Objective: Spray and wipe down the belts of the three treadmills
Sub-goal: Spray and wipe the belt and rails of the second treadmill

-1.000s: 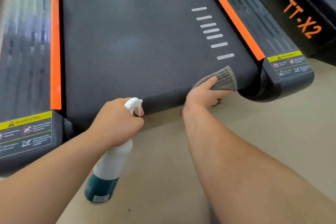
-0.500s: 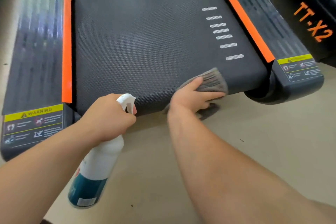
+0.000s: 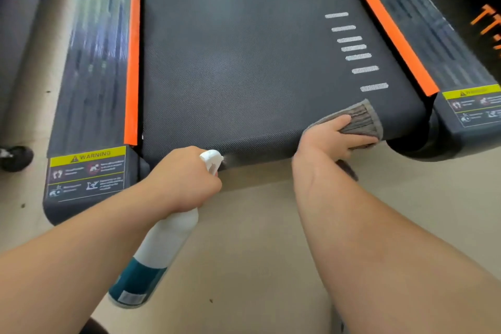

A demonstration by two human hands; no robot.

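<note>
The left hand (image 3: 187, 179), curled round the spray bottle (image 3: 162, 247) at lower centre, now puffs mist on the near edge of the belt (image 3: 238, 62), while the right hand (image 3: 330, 138), gripping the cloth (image 3: 360, 119), has slid back to the lower right corner, so I judge this end is nearly wiped.

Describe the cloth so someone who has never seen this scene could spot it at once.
Find the wide black treadmill belt in the middle and follow its near edge to the right corner. There the right hand holds a cloth against the belt, below a column of white dashes. It is the only grey, ribbed thing there.
</note>
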